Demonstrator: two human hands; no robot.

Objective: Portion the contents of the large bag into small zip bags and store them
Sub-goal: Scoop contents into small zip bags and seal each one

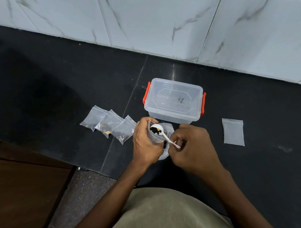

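The right hand (190,145) pinches the thin handle of a small white plastic spoon (162,131), its bowl loaded with dark pieces at the mouth of a small clear zip bag (154,135). The left hand's (144,141) fingers curl round that bag — both held just above the large clear bag (167,128) on the black stone tabletop (54,96). Three filled zip bags (111,124) lie left, overlapping; an empty zip bag (233,131) lies right. Behind stands a lidded clear plastic box with orange clips (174,100).
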